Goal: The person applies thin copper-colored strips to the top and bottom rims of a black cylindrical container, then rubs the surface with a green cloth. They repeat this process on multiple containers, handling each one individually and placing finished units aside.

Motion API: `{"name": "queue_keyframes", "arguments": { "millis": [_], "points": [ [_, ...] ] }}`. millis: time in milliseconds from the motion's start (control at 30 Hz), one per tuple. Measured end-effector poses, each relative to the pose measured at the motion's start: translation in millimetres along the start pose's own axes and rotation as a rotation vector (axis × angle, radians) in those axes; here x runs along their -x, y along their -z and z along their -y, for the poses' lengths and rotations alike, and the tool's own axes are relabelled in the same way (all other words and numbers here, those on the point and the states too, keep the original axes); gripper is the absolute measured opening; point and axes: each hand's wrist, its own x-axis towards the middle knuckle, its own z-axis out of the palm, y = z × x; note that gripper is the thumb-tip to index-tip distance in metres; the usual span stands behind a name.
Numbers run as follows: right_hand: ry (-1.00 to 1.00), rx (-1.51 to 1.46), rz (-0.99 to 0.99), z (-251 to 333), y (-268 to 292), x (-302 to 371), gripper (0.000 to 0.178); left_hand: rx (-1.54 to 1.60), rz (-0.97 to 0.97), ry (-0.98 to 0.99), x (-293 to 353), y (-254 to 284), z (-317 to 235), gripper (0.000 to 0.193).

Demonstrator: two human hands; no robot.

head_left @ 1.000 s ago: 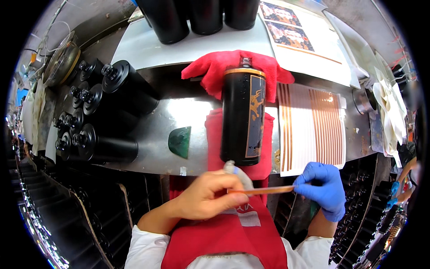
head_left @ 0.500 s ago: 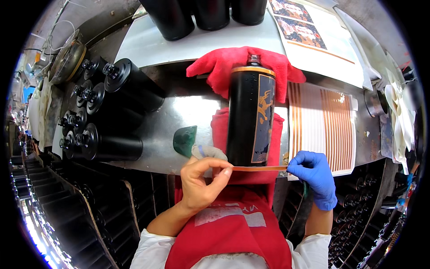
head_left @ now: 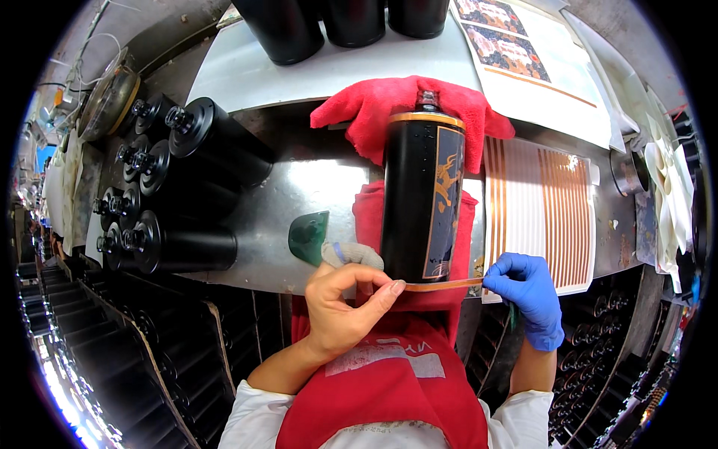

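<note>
A thin copper-gold strip (head_left: 446,285) is stretched between my two hands, along the base of a black bottle (head_left: 407,198). My bare left hand (head_left: 340,308) pinches its left end between thumb and finger; a grey sleeve (head_left: 351,253) covers one finger. In a blue glove, my right hand (head_left: 535,293) pinches the other end. Something dark green (head_left: 513,316) shows under that palm, mostly hidden. The bottle lies neck away from me on red cloth (head_left: 366,114), with a gold band at its shoulder and a gold-figured panel on its side.
A green flat scraper (head_left: 308,236) lies left of the bottle. Several black bottles (head_left: 206,138) lie farther left. On the right is a sheet of copper strips (head_left: 516,206), with a printed sheet (head_left: 538,112) beyond. Black containers (head_left: 351,22) stand at the back. Racks (head_left: 97,322) flank me below the table.
The strip's left end and my left fingertips have shifted slightly right and nearer me. The strip now slants and bows a little, closer against the bottle's base. The view has shifted slightly.
</note>
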Motion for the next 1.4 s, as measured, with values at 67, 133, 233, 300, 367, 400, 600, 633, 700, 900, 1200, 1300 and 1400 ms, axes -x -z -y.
{"name": "queue_keyframes", "arguments": {
  "millis": [67, 133, 233, 300, 367, 400, 600, 633, 700, 900, 1200, 1300, 1400],
  "points": [
    [-0.009, -0.003, 0.001, -2, 1, -1, 0.009, 0.025, 0.03, 0.035, 0, 0, 2, 0.012],
    [-0.019, 0.0, 0.001, -2, 1, -2, 0.009, 0.222, 0.018, 0.096, -1, -2, 10, 0.018],
    [-0.028, 0.008, 0.009, -3, -1, -4, 0.009, 0.517, -0.004, 0.203, -4, -6, 8, 0.031],
    [-0.031, 0.005, 0.025, -4, 0, -5, 0.009, 0.537, 0.016, 0.207, -6, -8, 9, 0.039],
    [-0.033, 0.008, 0.029, -6, 0, -6, 0.009, 0.377, 0.072, 0.135, -6, -10, 16, 0.044],
    [-0.033, 0.01, 0.031, -6, 0, -7, 0.009, 0.353, 0.083, 0.14, -6, -10, 18, 0.045],
    [-0.061, -0.031, 0.049, -8, 0, -14, 0.012, 0.374, 0.092, 0.096, -8, -8, 19, 0.043],
    [-0.056, -0.029, 0.049, -10, 0, -15, 0.012, 0.381, 0.099, 0.109, -9, -7, 21, 0.042],
    [-0.046, -0.024, 0.048, -14, 0, -17, 0.013, 0.395, 0.115, 0.133, -11, -4, 23, 0.04],
    [-0.026, 0.003, 0.087, -10, 4, -20, 0.016, -0.119, 0.008, -0.345, -7, -19, -8, 0.056],
    [0.043, -0.047, 0.181, -13, 6, -23, 0.019, -0.242, 0.316, -0.093, -14, -14, 24, 0.105],
    [0.031, -0.07, 0.193, -9, 4, -19, 0.019, -0.167, 0.337, -0.062, -17, -7, 29, 0.11],
    [0.014, -0.077, 0.196, -6, 4, -16, 0.018, -0.292, 0.281, -0.324, -21, -14, 14, 0.107]
  ]
}}
